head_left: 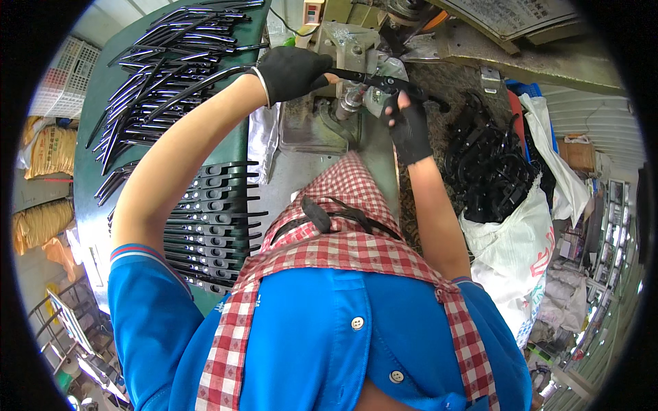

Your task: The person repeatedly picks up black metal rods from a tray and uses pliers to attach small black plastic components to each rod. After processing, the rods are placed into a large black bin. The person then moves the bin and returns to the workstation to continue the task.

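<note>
I hold a long, slightly curved black bar (pixel 361 77), much like a wiper blade, across a small metal press (pixel 350 103). My left hand (pixel 291 74), in a black glove with bare fingertips, is closed around the bar left of the press. The bar's thin end runs out to the left over a pile of similar bars. My right hand (pixel 409 130), gloved the same way, pinches a thicker black fitting near the bar's right end. Part of the press is hidden behind the bar.
Glossy black bars (pixel 171 65) lie heaped on the green table (pixel 92 103); slotted black bars (pixel 216 217) are lined up nearer me. On the right, a white woven sack (pixel 510 240) holds tangled black parts (pixel 490 164). A metal plate (pixel 507 17) stands at the far right.
</note>
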A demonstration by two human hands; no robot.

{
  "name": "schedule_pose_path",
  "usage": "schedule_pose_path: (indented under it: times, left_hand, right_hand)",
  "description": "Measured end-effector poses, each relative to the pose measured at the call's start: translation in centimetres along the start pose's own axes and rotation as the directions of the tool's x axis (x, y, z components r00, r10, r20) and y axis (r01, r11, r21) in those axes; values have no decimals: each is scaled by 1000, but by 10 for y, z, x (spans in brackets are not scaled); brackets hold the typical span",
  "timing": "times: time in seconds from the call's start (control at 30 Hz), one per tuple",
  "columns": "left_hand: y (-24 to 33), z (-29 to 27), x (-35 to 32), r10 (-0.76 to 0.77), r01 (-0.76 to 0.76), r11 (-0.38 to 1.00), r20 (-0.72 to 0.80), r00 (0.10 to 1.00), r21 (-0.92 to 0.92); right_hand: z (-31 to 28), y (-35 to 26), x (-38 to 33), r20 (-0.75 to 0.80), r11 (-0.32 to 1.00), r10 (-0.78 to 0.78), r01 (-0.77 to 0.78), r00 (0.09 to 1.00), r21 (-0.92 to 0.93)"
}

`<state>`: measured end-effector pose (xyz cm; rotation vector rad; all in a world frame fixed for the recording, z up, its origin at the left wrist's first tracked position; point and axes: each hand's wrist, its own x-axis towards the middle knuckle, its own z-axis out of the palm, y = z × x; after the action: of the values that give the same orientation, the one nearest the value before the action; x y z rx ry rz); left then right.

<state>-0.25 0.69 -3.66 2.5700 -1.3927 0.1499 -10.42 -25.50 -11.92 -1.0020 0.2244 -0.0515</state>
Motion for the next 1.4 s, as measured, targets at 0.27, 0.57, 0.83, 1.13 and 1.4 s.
schedule_pose_path:
  times: [0.27, 0.57, 0.83, 1.13, 1.4]
  left_hand:
    - [-2, -9, -8, -37, 38, 998, 24, 999, -45]
    - [0, -22, -16, -97, 105, 985, 59, 993, -139]
    - [20, -21, 1, -31, 24, 984, -37, 999, -179]
    - [22, -49, -100, -246, 265, 942, 113, 963, -207]
    - [14, -41, -352, -611, 649, 760, 350, 710, 10]
  right_hand:
    - [-50, 25, 20, -86, 667, -146, 33, 986, -744]
    - [-77, 54, 106, 21, -264, 12, 23, 1000, -964]
    - [-46, 52, 103, -7, -401, -40, -22, 999, -916]
    - [-56, 47, 109, 205, -315, -78, 171, 976, -934]
    - [-73, 37, 106, 205, -29, -11, 204, 979, -978]
